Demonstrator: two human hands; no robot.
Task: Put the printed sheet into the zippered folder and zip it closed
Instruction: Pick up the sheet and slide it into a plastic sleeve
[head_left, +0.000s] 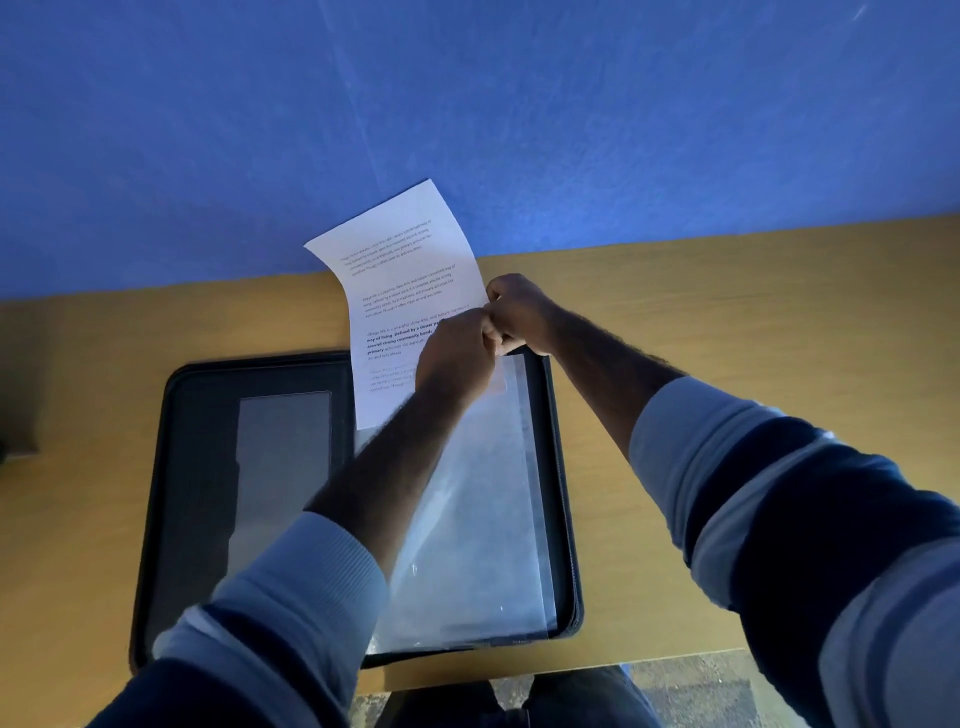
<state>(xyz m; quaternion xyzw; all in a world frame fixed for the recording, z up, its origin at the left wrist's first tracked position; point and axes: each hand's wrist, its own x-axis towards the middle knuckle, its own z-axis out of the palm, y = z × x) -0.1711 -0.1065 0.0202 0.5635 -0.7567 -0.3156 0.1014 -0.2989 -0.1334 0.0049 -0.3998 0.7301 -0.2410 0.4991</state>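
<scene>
Wooden desk (727, 291), blue wall (467, 104) | printed sheet (400, 291) raised lengthwise, top leaned away beyond zippered folder (208, 415) | edge pinched by left hand (457, 358), right hand (519, 312)

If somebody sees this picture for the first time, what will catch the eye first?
First the white printed sheet, curling upward at the centre, gripped at its right edge by the left hand and the right hand. Beneath it the black zippered folder lies open on the wooden table, clear plastic sleeves in its right half. A blue wall fills the top.
</scene>
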